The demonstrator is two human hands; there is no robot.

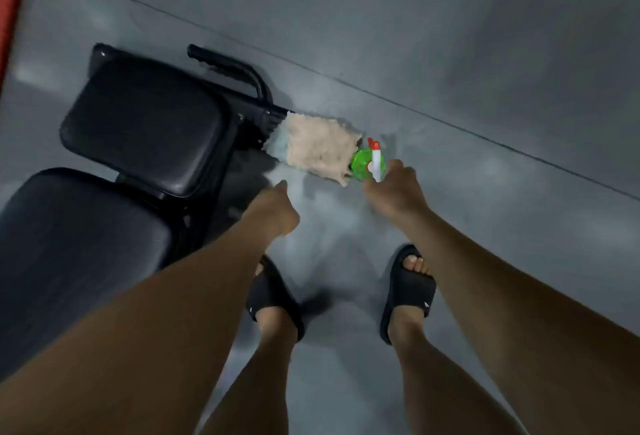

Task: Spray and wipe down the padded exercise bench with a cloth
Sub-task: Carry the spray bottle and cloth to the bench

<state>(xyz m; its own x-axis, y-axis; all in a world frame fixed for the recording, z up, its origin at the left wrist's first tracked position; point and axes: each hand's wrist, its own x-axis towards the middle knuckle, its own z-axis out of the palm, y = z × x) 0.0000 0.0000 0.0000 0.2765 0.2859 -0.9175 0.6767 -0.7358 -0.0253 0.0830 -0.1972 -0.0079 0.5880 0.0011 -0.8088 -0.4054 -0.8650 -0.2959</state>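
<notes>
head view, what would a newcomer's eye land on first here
The bright green bottle with its red-and-white sprayer stands out on the grey floor near centre, right beside a shaggy beige cloth. The right hand reaches down to the bottle, while the left hand is just short of the cloth. The black padded bench fills the left side.
</notes>
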